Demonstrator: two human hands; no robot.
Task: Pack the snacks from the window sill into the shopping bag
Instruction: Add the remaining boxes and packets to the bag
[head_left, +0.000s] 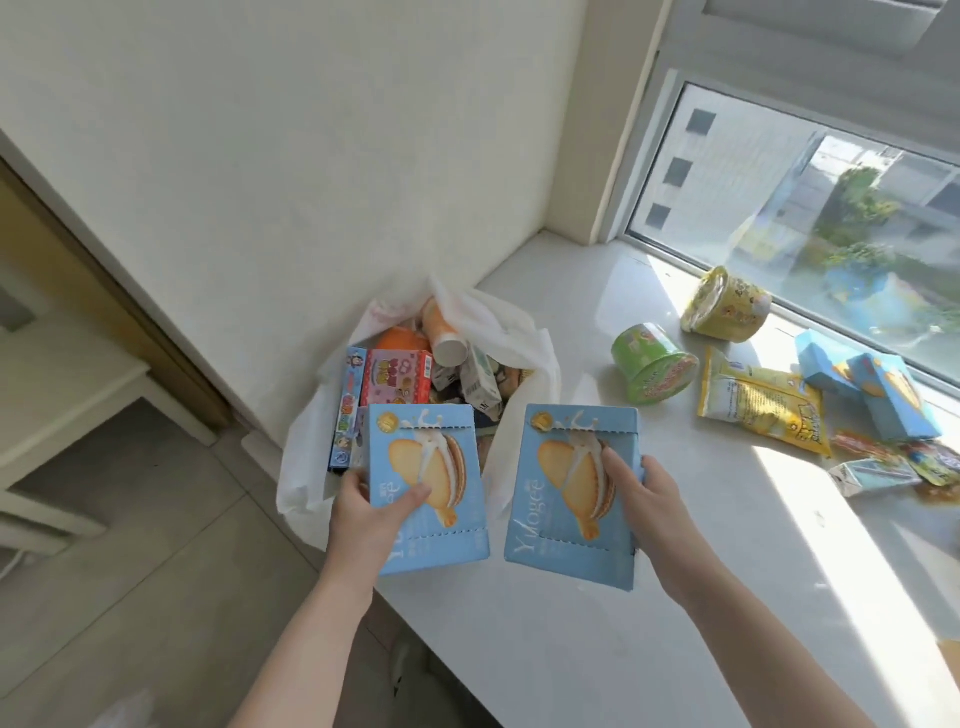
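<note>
Head view: flat blue cardboard box (428, 488) per hand.

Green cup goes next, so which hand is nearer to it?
Right. The right hand is front-left of the green cup; the left hand is farther left, by the bag.

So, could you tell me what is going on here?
A person is packing snacks into a white shopping bag. The left hand grips one blue biscuit box at the bag's opening; the right hand grips a second box beside it. A green cup, a yellow cup, a yellow packet and more blue boxes lie on the window sill.
</note>
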